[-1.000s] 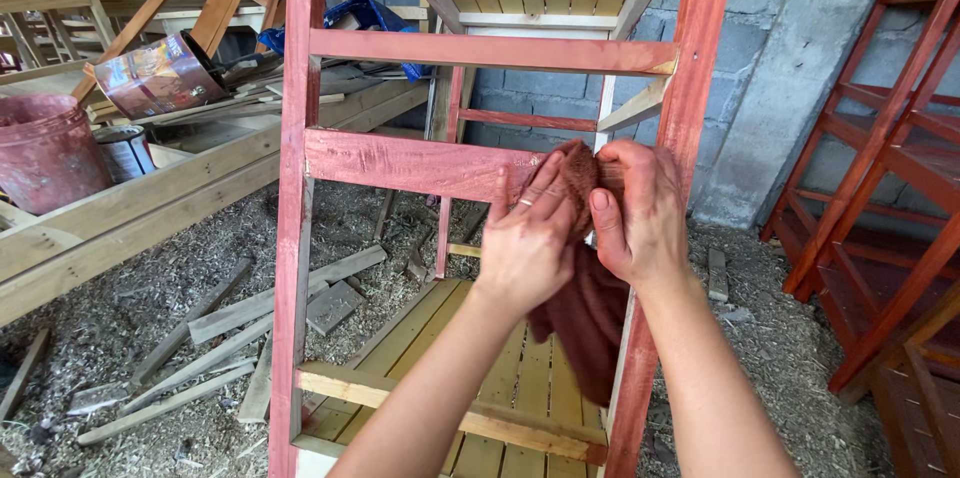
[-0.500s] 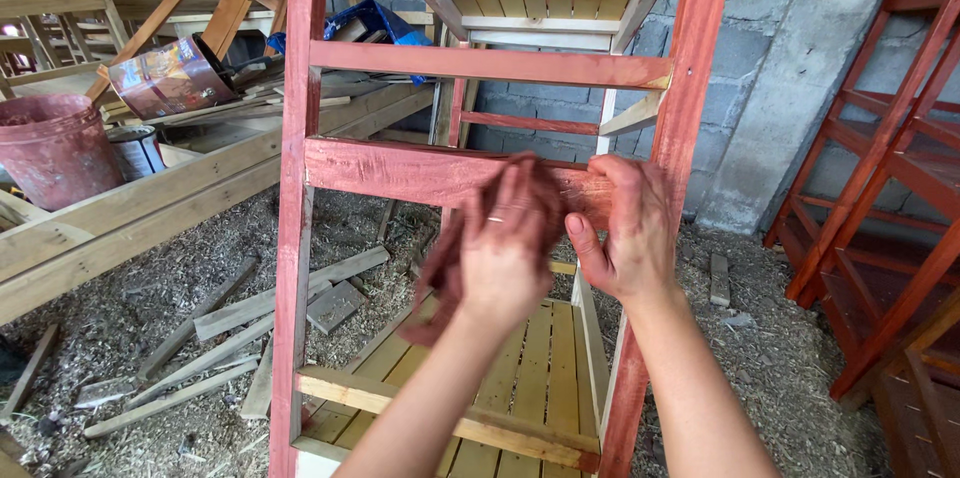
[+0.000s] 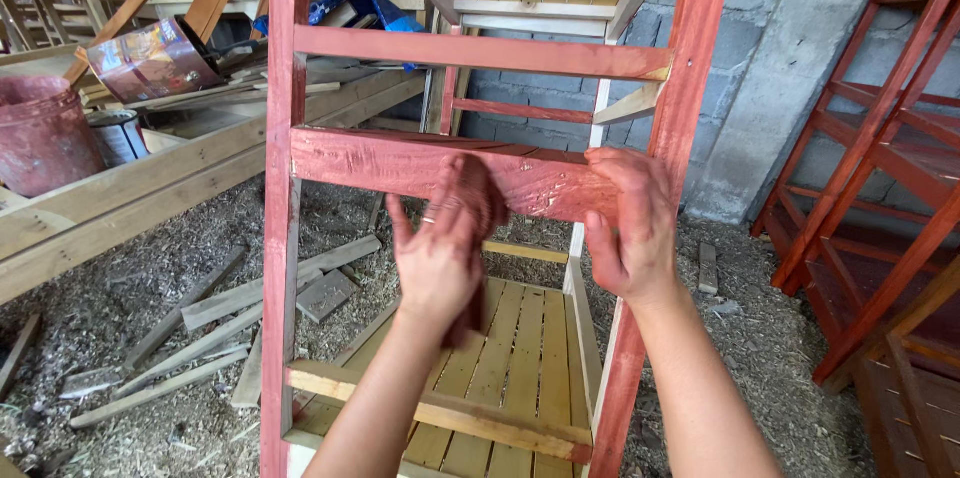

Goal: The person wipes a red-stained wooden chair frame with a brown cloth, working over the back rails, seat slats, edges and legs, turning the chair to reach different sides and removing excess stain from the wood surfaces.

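We note the stained rag (image 3: 468, 200) sits against the front face of the wide red rail (image 3: 400, 163), about mid-span, pressed there by our left hand (image 3: 440, 253). A second ago the rag was bunched at the right end of the rail, between both hands beside the right upright (image 3: 668, 138); half a second ago it was already sliding left. Now it has travelled to the middle, leaving a wet, glossy patch on the rail's right portion. We judge the stain is being wiped along the rail from right to left, with the left stretch duller and yet to be covered.

Left-hand grip: fingers spread and curled loosely over the rag, palm pushing it on the wood; the rag's tail hangs below, behind the palm. Right hand (image 3: 630, 228): closed around the rail's right end next to the upright, holding the frame only, no cloth in it. The rag lies just left of that hand, not touching it.

Outward: the left upright (image 3: 285, 188) is red too; the lower crosspiece (image 3: 440, 408) and slatted shelf (image 3: 510, 338) are bare pale wood. Far left, a red-smeared bucket (image 3: 40, 143); wood offcuts (image 3: 230, 303) on the sawdust floor; finished red frames (image 3: 880, 168) at right.
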